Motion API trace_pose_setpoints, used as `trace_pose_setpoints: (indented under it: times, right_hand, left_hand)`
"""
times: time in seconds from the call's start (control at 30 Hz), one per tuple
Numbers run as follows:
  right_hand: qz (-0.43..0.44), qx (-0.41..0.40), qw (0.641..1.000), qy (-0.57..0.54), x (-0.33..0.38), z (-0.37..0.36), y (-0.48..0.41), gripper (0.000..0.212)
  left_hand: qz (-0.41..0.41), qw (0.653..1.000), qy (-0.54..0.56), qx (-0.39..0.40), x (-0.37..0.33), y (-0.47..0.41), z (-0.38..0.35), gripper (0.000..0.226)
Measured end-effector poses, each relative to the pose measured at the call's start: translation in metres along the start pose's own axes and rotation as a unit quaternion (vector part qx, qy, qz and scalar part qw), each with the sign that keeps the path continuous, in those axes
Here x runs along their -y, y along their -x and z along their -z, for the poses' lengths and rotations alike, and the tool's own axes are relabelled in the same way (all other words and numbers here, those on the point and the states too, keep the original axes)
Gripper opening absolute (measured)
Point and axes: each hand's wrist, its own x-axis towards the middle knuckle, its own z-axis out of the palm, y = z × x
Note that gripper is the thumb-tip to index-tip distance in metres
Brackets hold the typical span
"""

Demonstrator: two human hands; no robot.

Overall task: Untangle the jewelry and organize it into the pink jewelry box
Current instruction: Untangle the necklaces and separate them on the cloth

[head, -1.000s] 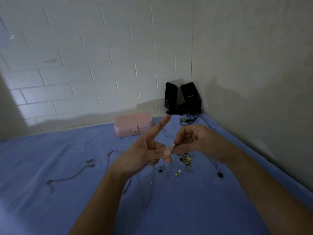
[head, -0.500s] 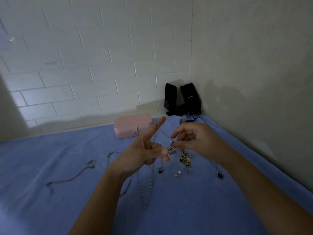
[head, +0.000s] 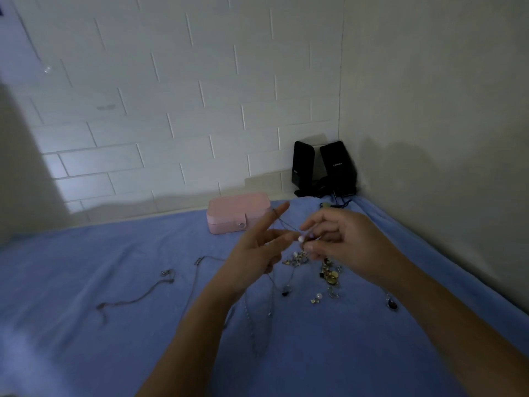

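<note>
Both hands are raised above the blue cloth, working on one thin silver chain [head: 282, 223]. My left hand [head: 257, 247] has the chain looped over its raised index finger, with thumb and another finger meeting near a small pearl [head: 301, 239]. My right hand [head: 340, 242] pinches the chain beside that pearl. More chain strands [head: 252, 319] hang from the hands onto the cloth. A pile of small gold and silver pieces [head: 329, 275] lies under the right hand. The pink jewelry box [head: 239, 216] sits closed behind the hands, near the wall.
A separate silver chain [head: 134, 299] lies on the blue cloth [head: 86, 339] to the left, another chain [head: 206, 259] near the left wrist. A dark pendant [head: 392, 303] lies at right. Two black speakers [head: 323, 167] with cables stand in the corner.
The right hand has moved closer to the left, so the fingertips now meet at the pearl. The left index finger stays raised with the chain on it.
</note>
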Motion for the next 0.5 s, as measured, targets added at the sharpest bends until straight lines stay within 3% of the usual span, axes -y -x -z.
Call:
trace_pose_setpoints:
  times: [0.17, 0.33, 0.43, 0.5]
  right_hand:
    - [0.006, -0.015, 0.999, 0.043, -0.003, -0.001, 0.000, 0.016]
    - [0.021, -0.017, 0.999, 0.034, 0.002, -0.001, 0.001, 0.008]
    - [0.029, -0.024, 0.998, 0.059, 0.008, -0.002, 0.003, 0.010]
    - [0.035, -0.025, 0.996, 0.080, 0.011, -0.002, 0.004, 0.009]
  left_hand:
    - [-0.041, 0.997, 0.005, -0.062, -0.003, 0.000, 0.005, 0.068]
    - [-0.023, 0.999, 0.004, -0.023, -0.007, 0.003, 0.000, 0.083]
    - [-0.033, 0.998, -0.041, -0.022, 0.001, -0.001, 0.000, 0.074]
    - [-0.042, 0.996, -0.077, -0.021, 0.005, -0.004, -0.002, 0.054]
